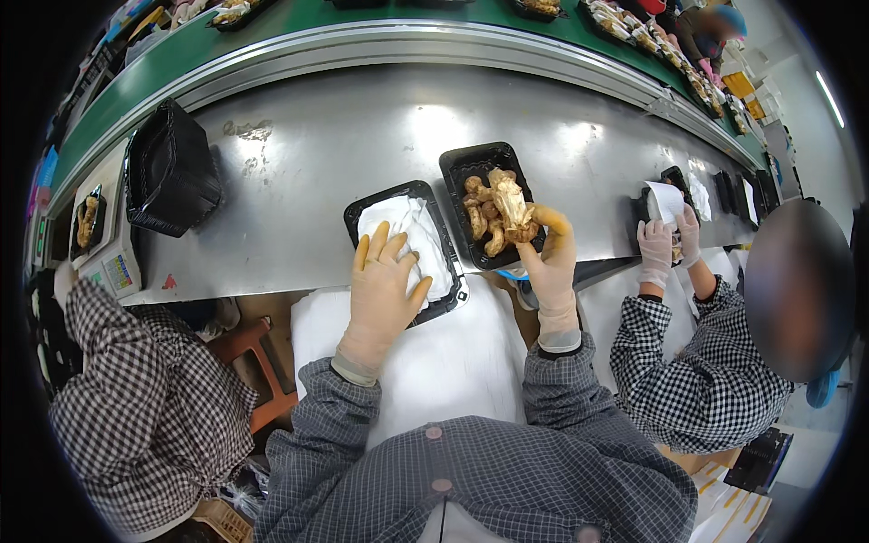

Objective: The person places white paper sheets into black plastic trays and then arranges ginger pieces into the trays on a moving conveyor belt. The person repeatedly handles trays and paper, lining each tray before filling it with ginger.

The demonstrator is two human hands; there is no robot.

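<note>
My left hand (376, 294), in a pale glove, lies with fingers spread on a white sheet (418, 226) lining a black plastic tray (407, 188). That tray sits at the near table edge. Just right of it stands a second black tray (463, 163) with several brown mushrooms (473, 217) inside. Over its right side, my gloved right hand (554, 276) pinches a large, thick-stemmed mushroom (509, 199) by its lower end, between thumb and fingers. The mushroom's pale stem points away from me.
Stacked black trays (172, 172) stand at the left, beside a scale (113, 262) bearing a filled tray. A green conveyor (362, 20) with filled trays runs along the far side. Checkered-sleeved co-workers flank me; the right one's gloved hands (656, 249) hold a white sheet (667, 201).
</note>
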